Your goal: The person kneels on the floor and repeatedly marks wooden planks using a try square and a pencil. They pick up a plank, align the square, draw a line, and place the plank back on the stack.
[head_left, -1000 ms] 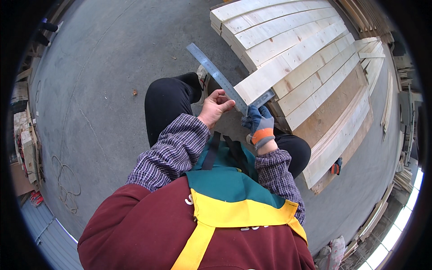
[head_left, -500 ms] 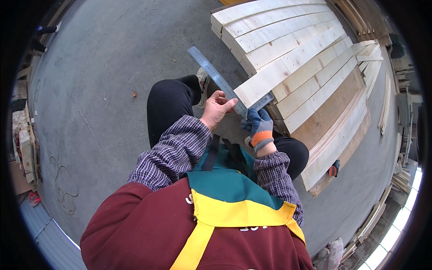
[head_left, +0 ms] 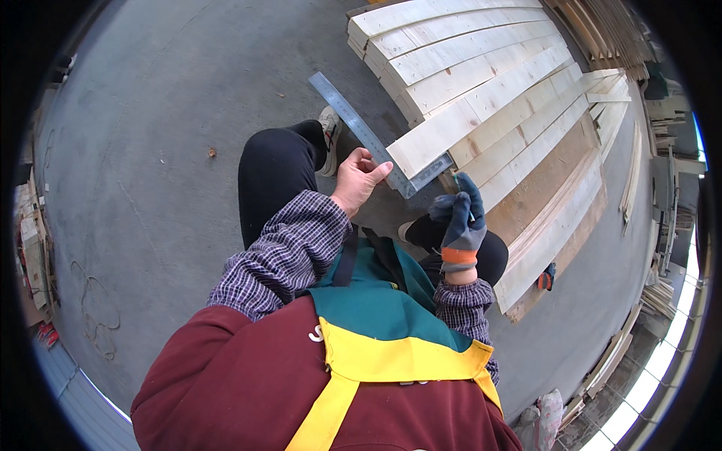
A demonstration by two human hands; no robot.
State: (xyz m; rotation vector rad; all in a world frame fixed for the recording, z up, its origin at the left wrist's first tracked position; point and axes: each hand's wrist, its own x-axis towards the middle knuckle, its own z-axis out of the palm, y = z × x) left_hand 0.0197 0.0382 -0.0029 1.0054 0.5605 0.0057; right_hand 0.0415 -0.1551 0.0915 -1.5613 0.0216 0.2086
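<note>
A metal carpenter's square (head_left: 347, 116) lies with its long arm against the end of a pale wooden board (head_left: 432, 143) and its short arm along the board's near edge. My bare left hand (head_left: 361, 180) pinches the long arm close to the board's corner, thumb on top. Right of the square's corner, my right hand (head_left: 460, 222), in a grey-blue glove with an orange cuff, is raised clear of the wood. Its fingers are closed round a thin pen (head_left: 471, 216), mostly hidden by the glove.
A stack of pale planks (head_left: 466, 60) reaches away to the far right. An orange and dark glove (head_left: 547, 276) lies by the lower boards (head_left: 553, 240). A cord (head_left: 94, 308) rests on the grey floor at the left. More lumber (head_left: 34, 248) stands along the left side.
My right hand has moved off the square's corner, to the right and slightly down, and the pen now shows in its fingers. My left hand stays on the square.
</note>
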